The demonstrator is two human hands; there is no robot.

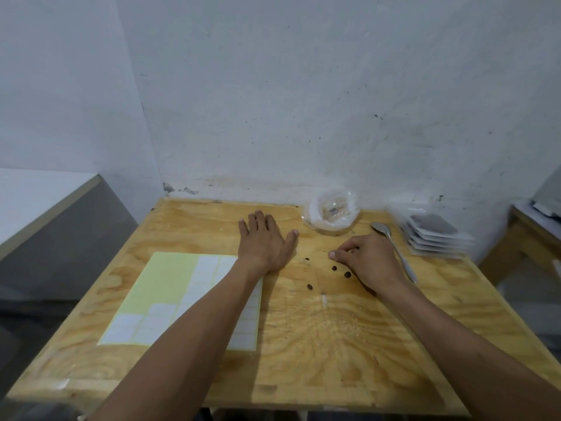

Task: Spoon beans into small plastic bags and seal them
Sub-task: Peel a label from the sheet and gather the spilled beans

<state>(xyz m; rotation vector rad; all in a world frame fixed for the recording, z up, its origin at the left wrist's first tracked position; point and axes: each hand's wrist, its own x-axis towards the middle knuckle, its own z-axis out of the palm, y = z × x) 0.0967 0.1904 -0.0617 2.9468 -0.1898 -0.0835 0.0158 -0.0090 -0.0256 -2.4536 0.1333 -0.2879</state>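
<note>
A few loose beans (334, 268) lie scattered on the bare wood between our two hands, the nearest ones just beside the right hand (368, 262). That hand's grip is curled, thumb and fingertips drawn together low over the surface (303, 344); whether a bean is pinched between them we cannot tell. Our left hand (264, 243) lies flat, palm down, fingers spread, holding nothing.

Behind the beans, near the wall (303, 101), sits a small container lined with a clear plastic bag (332, 212). A metal spoon (393, 249) lies just right of the right hand, bowl toward the wall. Further right, at the surface's far corner, a stack of filled bags (434, 235) rests.

On the left a sheet of blank white labels (170, 299) lies flat, partly under our left forearm; it carries no readable writing. The near half of the surface is open wood up to its front edge.
</note>
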